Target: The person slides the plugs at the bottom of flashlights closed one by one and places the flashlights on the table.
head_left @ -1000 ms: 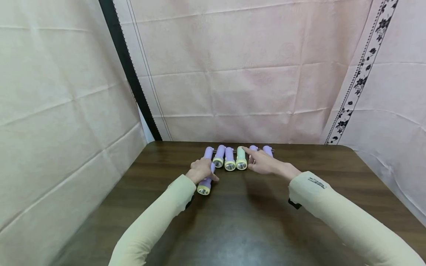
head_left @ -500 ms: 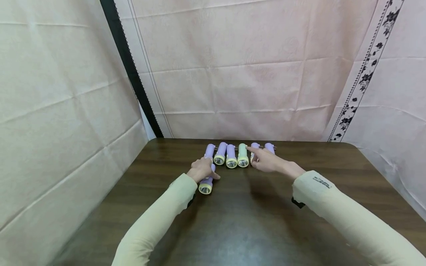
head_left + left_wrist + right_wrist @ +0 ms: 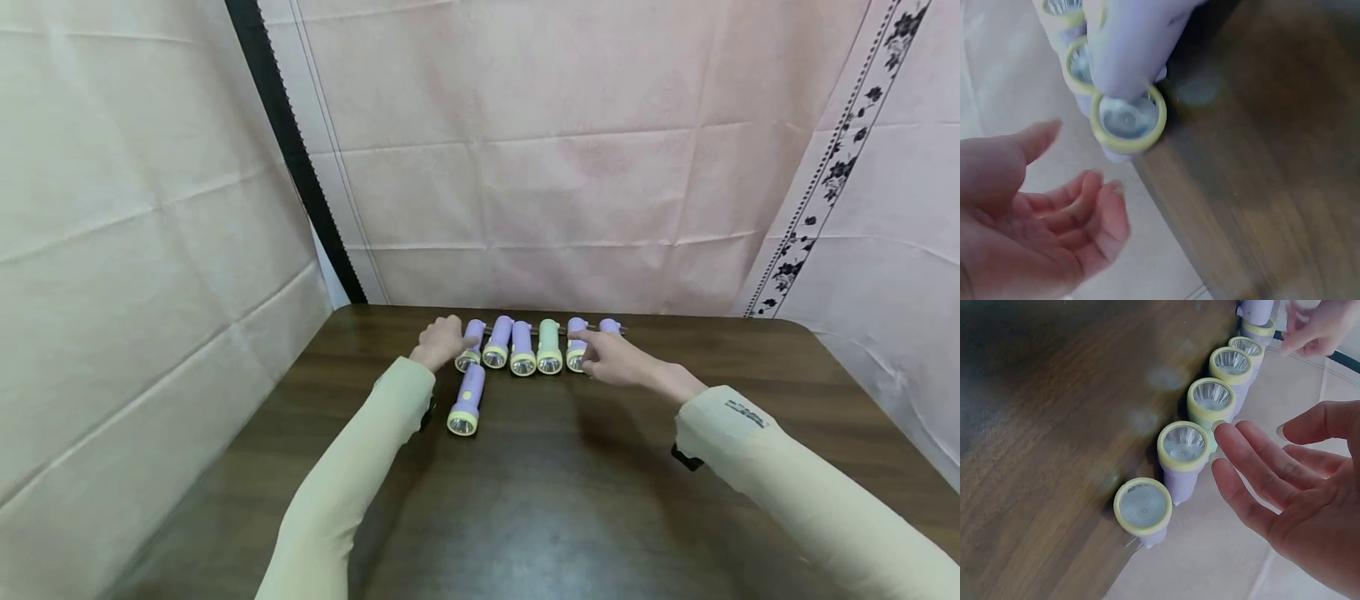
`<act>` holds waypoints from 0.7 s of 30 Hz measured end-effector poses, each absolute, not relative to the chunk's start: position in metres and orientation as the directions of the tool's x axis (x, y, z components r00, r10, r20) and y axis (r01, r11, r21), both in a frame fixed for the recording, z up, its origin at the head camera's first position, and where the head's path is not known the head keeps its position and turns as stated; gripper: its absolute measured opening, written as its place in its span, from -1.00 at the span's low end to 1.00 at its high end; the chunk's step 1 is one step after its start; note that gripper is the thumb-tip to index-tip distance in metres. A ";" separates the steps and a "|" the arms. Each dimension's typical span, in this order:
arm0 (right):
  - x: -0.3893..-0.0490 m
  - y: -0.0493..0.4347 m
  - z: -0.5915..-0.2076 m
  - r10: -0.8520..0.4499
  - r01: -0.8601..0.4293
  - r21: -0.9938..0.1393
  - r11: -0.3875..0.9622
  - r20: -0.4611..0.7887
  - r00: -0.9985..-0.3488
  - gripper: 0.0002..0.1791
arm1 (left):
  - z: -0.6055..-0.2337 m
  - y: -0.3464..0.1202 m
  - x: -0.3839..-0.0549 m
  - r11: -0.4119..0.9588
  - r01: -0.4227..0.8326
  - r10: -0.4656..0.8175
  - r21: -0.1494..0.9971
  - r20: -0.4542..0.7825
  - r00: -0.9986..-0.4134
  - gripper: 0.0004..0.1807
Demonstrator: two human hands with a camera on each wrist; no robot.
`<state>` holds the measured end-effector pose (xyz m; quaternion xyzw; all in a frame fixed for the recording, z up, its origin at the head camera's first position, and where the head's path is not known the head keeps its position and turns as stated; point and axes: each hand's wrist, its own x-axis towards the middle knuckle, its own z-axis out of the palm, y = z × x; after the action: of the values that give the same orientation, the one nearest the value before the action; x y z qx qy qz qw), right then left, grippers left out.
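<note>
A row of flashlights lies along the back of the table, lens ends toward me. All are purple with yellow rims except one mint-green flashlight (image 3: 549, 346). Another purple flashlight (image 3: 468, 398) lies in front of the row's left end. My left hand (image 3: 441, 342) is beside the leftmost purple flashlight (image 3: 472, 337), its fingers loosely bent and holding nothing in the left wrist view. My right hand (image 3: 617, 358) reaches over the right part of the row, index finger at a purple flashlight (image 3: 577, 327). The hand partly covers the rightmost purple flashlight (image 3: 1144, 506), which shows fully in the right wrist view.
The dark wooden table (image 3: 510, 500) has its back edge just behind the row. A pale cloth (image 3: 570, 192) hangs behind it, and another cloth (image 3: 150, 250) hangs along the left side.
My left hand has left the front flashlight and moved up and left, beside the row's left end. My right index finger has moved right, from the mint-green flashlight to the purple one beside it.
</note>
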<state>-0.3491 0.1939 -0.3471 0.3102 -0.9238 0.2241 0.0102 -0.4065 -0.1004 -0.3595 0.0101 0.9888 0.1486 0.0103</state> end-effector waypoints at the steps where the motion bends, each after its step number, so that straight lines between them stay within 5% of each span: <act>1: -0.350 0.195 -0.347 -0.570 -0.580 -0.409 0.704 0.161 -0.805 -0.40 | -0.358 -0.100 -0.412 0.955 0.025 0.027 0.296 -0.004 -1.000 -0.62; 5: -0.354 0.195 -0.348 -0.581 -0.596 -0.400 0.696 0.175 -0.795 -0.44 | -0.360 -0.096 -0.431 0.942 0.028 0.038 0.334 -0.024 -0.999 -0.73; 12: -0.356 0.198 -0.350 -0.576 -0.600 -0.395 0.695 0.192 -0.794 -0.48 | -0.376 -0.086 -0.446 0.909 -0.085 -0.030 0.409 -0.139 -0.990 -0.31; 21: -0.358 0.208 -0.349 -0.523 -0.525 -0.432 0.733 0.137 -0.842 -0.50 | -0.376 -0.090 -0.451 0.886 -0.084 -0.042 0.455 -0.102 -0.994 -0.44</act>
<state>-0.3579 0.2077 -0.3493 0.2814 -0.9308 0.2331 0.0029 -0.4512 -0.0904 -0.3763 -0.0326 0.9701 0.2361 0.0446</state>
